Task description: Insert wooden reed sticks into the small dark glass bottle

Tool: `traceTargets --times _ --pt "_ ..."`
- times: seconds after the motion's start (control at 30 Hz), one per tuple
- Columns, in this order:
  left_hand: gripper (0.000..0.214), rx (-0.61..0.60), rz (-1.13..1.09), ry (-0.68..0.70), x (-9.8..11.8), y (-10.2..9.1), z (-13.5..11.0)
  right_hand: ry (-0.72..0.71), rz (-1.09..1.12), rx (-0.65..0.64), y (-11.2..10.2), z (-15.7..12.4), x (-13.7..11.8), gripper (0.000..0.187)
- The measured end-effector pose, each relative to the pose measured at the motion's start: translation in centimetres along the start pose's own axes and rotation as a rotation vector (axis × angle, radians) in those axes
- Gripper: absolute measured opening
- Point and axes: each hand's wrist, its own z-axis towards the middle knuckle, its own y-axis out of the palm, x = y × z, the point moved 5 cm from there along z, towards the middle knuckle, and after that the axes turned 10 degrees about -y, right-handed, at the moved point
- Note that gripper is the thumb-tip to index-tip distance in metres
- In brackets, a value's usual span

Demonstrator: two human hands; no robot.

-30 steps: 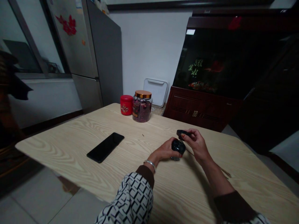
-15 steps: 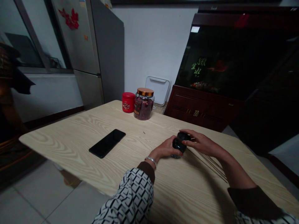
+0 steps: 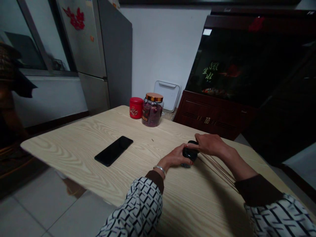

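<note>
On the counter (image 3: pixel 74 144), the left hand (image 3: pixel 176 157) grips a small dark jar (image 3: pixel 189 154) standing upright, contents unseen, while the right hand (image 3: pixel 209 144) closes over its lid, far from the petal-filled glass jar (image 3: pixel 151 110).

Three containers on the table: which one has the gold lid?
The glass jar of dried flowers, at the far edge beside the red tin. The small dark jar in the hands has a dark lid.
</note>
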Motion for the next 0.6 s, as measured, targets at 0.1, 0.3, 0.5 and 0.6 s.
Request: traceTargets --times 0.1,0.3,0.5,0.6 --pt "0.075 0.012 0.029 0.005 0.0 -0.1 0.0 0.019 0.158 0.094 0.3 -0.3 0.6 0.078" --pt "0.072 0.065 0.098 -0.001 -0.3 -0.4 0.0 -0.052 0.571 0.297 0.8 -1.9 1.8 0.075" --pt "0.070 0.050 0.040 -0.013 -0.3 -0.2 0.0 0.231 0.349 0.441 -0.1 -3.8 3.4 0.066" --pt "0.073 0.058 0.021 -0.006 -0.3 -0.2 0.0 0.028 0.517 0.413 0.7 -3.3 2.9 0.055"
